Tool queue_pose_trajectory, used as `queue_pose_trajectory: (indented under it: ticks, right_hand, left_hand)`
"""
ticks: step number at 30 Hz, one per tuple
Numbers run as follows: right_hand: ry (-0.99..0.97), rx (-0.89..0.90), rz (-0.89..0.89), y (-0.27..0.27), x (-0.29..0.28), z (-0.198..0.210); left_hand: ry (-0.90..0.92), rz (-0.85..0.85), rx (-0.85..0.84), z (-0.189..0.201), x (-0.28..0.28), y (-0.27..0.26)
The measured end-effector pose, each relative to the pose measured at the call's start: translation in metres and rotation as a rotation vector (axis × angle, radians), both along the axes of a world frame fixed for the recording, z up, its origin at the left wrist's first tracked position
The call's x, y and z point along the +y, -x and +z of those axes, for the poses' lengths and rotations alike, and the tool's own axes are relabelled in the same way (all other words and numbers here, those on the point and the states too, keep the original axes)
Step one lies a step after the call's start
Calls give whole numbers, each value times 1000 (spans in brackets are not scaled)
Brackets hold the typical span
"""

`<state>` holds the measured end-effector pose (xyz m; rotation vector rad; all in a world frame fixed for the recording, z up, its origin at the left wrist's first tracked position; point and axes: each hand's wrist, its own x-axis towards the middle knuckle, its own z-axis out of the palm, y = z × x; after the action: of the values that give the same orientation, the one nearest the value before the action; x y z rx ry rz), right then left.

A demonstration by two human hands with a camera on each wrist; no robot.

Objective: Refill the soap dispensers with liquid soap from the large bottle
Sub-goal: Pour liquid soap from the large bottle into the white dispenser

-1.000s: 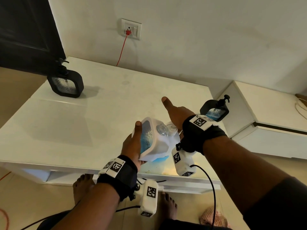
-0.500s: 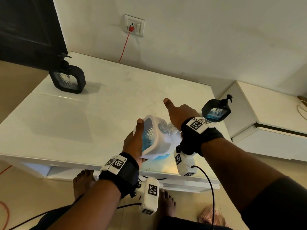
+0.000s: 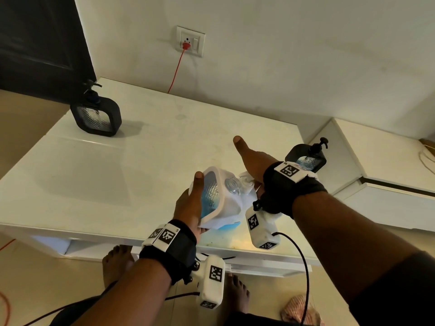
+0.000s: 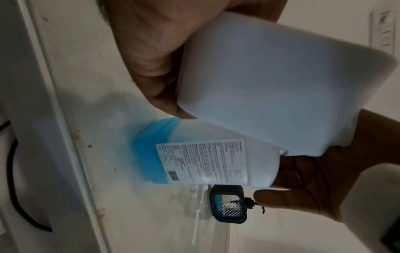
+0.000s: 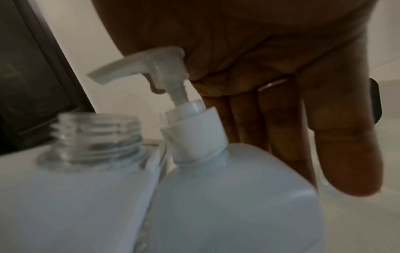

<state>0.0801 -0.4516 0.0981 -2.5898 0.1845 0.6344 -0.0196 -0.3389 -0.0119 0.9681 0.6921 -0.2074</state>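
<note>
My left hand [image 3: 188, 204] grips a white dispenser [image 3: 213, 196] with a blue-filled window, tilted above the table's front edge. Its clear threaded neck [image 5: 95, 137] is open, with no pump on it. Right beside the neck stands the large white bottle [image 5: 227, 196], with blue soap [image 4: 149, 154] low in it and a printed label. My right hand [image 3: 251, 161] lies over the bottle's pump head [image 5: 151, 63]: the palm touches it, the fingers [image 5: 346, 145] hang straight behind the bottle, and the thumb points away. A loose pump with its tube [image 4: 198, 214] lies on the table.
Two black dispensers with pumps stand on the white table [image 3: 141, 172]: one at the far left [image 3: 96, 116], one at the right edge [image 3: 306, 158]. A white cabinet [image 3: 376, 161] adjoins on the right. A red cable runs from the wall socket [image 3: 190, 41].
</note>
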Motion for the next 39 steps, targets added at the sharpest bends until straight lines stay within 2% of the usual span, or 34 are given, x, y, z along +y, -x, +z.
queue_pose_trajectory:
  ticks: [4,19,28,39]
  right_hand:
    - [-7,18,-24,0,1,-4]
    - [166,-114,-20,1,-1,-15]
    - [-23,26,-34,2,2,0]
    - [145,-106,-26,-6,1,-18]
  left_hand:
    - [-27,-12,12,0,0,-1]
    - [-27,3,-3,2,-2,1]
    - [-21,2,22,3,-1,0]
    - [-25,-5,21,2,-1,0]
